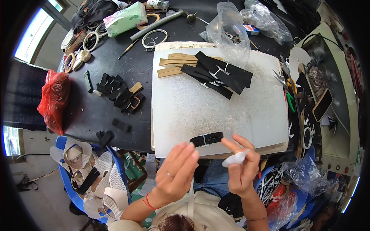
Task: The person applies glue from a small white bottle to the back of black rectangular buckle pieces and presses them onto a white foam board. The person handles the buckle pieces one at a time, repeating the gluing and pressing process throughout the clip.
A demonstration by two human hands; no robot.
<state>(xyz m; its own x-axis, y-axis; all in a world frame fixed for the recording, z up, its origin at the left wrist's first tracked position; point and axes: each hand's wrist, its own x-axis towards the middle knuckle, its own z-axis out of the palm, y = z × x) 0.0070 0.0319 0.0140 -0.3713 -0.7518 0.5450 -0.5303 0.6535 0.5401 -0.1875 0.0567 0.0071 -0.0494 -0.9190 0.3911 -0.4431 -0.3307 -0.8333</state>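
We're looking down at a white work board (216, 111) on a black table (96, 107). Our right hand (243, 165) pinches a small white piece (235, 158) betw. thumb and fingers, held just off the board's near edge, over our lap. Our left hand (177, 171) is empty, fingers straight and together, palm turned inward, also below the near edge, not touching anything.

A black strap w/ buckle (207, 139) lies flat right at the board's near edge, betw. the two hands and just above them. Most of the board's middle is bare, giving us free room from the strap up to the pile of black straps (219, 75) and tan strips (173, 65) at the far edge. A clear plastic bag (227, 30) overhangs the far right corner.

Left of the board: a cluster of black strap pieces (119, 92) on the table, well apart from the board edge. A red bag (54, 100) hangs at the table's left rim. Scissors w/ green handles (290, 96) sit just off the board's right edge. A blue crate w/ white sandals (92, 177) sits below the table's near-left edge, beside our left arm.
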